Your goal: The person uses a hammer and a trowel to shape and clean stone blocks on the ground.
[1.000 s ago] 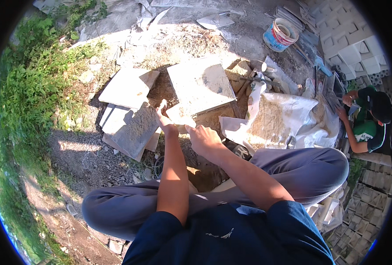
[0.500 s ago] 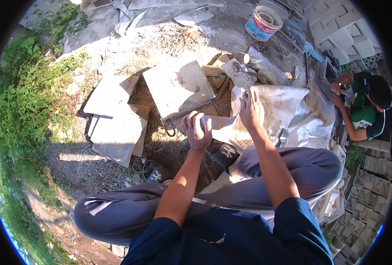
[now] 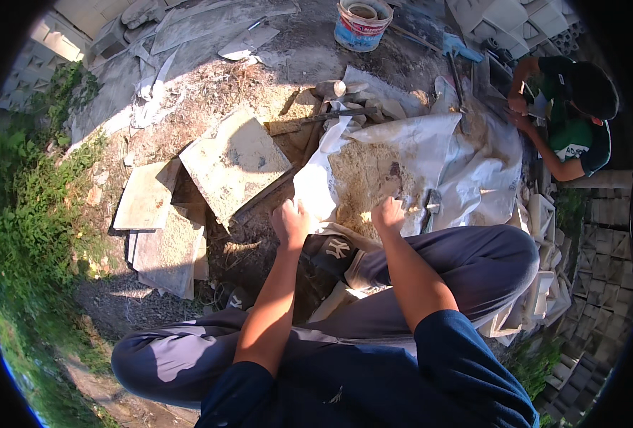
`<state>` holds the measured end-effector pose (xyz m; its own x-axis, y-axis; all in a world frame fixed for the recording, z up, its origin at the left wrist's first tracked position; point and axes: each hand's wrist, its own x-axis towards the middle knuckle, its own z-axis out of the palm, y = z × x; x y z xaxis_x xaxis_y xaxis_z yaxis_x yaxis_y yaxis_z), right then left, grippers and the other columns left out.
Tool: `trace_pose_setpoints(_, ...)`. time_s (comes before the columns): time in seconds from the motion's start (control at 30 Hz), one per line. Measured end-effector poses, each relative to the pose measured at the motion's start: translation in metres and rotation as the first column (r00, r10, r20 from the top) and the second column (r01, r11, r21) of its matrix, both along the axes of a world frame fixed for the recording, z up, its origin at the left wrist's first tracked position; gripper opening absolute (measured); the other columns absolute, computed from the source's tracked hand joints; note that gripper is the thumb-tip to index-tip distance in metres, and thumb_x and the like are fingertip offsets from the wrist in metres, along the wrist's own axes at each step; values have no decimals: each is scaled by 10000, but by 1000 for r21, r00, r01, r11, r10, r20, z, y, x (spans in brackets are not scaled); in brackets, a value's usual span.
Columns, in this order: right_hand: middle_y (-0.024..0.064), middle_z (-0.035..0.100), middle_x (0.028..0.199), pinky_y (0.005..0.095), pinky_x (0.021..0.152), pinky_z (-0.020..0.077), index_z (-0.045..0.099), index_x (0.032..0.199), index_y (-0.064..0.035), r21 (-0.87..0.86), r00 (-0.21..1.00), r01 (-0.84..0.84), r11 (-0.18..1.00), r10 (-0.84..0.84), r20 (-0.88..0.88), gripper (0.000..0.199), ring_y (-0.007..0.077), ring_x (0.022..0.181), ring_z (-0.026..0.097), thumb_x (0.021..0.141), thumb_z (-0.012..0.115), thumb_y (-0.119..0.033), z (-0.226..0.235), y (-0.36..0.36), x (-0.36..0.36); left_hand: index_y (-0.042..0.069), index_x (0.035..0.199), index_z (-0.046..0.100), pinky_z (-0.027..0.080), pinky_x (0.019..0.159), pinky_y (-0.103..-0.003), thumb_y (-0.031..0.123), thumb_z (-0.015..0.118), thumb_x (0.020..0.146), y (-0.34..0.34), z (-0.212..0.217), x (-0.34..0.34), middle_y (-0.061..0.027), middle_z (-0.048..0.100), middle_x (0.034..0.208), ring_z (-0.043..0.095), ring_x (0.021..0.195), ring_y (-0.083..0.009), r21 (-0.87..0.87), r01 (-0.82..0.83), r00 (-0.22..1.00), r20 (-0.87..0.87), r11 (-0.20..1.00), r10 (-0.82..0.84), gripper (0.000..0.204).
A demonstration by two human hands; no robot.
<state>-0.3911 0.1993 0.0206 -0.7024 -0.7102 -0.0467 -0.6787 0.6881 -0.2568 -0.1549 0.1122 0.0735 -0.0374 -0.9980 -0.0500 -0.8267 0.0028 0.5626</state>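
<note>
A white woven plastic sheet (image 3: 420, 132), strewn with pale crumbly grit (image 3: 359, 182), spreads on the ground before my knees. My left hand (image 3: 291, 222) is closed at the sheet's left edge, which rises in a bright fold beside it. Over the grit near the sheet's front edge, my right hand (image 3: 388, 216) makes a fist; whatever it holds is hidden. A hammer (image 3: 433, 203) with a dark head lies right of that fist. Beyond the hands, a dark flat bar (image 3: 338, 114) and a mallet (image 3: 331, 89) rest at the sheet's far left corner.
Dusty square slabs (image 3: 234, 164) and a stack of thinner boards (image 3: 163, 246) lie to the left. A paint bucket (image 3: 363, 28) stands far off. At the right, another person (image 3: 573, 118) crouches beside pale moulded blocks (image 3: 537, 285). Green plants (image 3: 31, 192) border the left.
Both hands came down toward my knees and went from spread fingers to closed. The dusty piece by my right hand is gone from there, baring the grit. The view shifted.
</note>
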Motion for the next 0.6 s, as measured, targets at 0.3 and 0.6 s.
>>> trace_pose_setpoints(0.3,277,682,1017,530,797,586,643,955,3,8,966,-51,999,47,253,193,465,909,698,855,587,-153,3,-29,56,-40,864,660,510,835,-526,166,677,895,15,-8,-22,-272,672,903,634,890,-472,-85,2,943,-333,996,-31,209)
trace_pose_setpoints(0.6,255,704,989,515,763,599,679,950,2,92,962,-224,970,205,183,191,447,895,720,905,563,-143,8,-32,59,41,1309,620,428,1006,-513,157,665,900,27,-8,-10,-194,660,1176,586,1090,-428,-200,47,905,-406,979,-126,427)
